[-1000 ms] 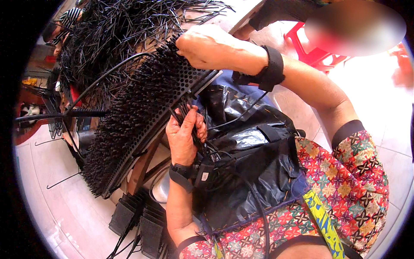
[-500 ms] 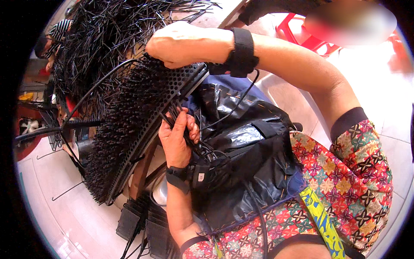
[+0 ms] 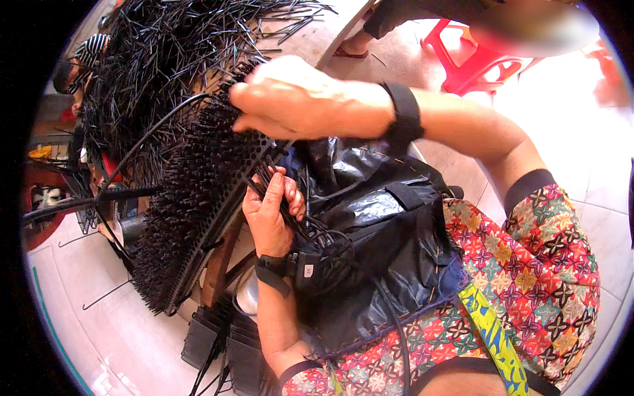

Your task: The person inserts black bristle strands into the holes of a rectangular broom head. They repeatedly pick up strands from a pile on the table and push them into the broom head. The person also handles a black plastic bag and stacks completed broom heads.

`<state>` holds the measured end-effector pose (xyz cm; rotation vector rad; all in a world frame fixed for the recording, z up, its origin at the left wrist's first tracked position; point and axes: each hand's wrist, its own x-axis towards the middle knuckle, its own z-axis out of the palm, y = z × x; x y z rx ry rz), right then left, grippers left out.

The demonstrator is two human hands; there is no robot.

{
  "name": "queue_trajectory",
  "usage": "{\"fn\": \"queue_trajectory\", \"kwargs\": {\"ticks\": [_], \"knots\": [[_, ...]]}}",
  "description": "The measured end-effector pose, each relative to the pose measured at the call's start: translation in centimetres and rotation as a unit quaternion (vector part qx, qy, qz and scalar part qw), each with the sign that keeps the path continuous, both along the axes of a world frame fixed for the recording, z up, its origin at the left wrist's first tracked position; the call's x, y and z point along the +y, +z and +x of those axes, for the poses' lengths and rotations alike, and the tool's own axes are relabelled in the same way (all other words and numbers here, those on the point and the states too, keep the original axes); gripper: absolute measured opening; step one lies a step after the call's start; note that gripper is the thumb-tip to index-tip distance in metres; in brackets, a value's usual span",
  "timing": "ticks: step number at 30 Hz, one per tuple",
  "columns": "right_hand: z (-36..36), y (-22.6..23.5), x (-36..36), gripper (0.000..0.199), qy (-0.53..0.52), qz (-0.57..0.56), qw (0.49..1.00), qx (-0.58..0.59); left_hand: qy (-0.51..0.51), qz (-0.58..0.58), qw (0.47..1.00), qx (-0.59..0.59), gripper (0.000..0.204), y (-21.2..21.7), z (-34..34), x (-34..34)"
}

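Our left hand (image 3: pixel 269 210) is clenched round a bunch of thin black plastic pins (image 3: pixel 274 188) beneath the near edge of the long black perforated plastic board (image 3: pixel 198 191), bristling with pins. Our right hand (image 3: pixel 297 99) curls over the board's upper edge, fingertips pinching at pins there. A black plastic sheet (image 3: pixel 383 224) covers our lap; a red plastic stool (image 3: pixel 475 63) stands well behind.

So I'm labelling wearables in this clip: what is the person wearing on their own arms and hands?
Both hands are bare, without gloves. The right hand has a black band at its wrist; the left hand has a black strap with a small black unit. Each upper arm shows a dark cuff under a colourful patterned short sleeve.
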<state>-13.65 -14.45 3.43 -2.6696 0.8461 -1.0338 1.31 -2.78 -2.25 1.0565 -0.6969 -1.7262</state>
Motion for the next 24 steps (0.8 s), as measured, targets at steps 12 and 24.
{"fn": "queue_trajectory", "kwargs": {"ticks": [12, 24], "knots": [[0.9, -4.6, 4.4, 0.015, -0.028, 0.501, 0.825, -0.26, 0.019, -0.015, 0.998, -0.051, 0.013, 0.3, 0.3, 0.5], [1.5, -4.6, 6.3, 0.011, 0.024, 0.515, 0.755, -0.405, 0.023, 0.005, 1.0, -0.007, 0.011, 0.1, 0.6, 0.2]]}}
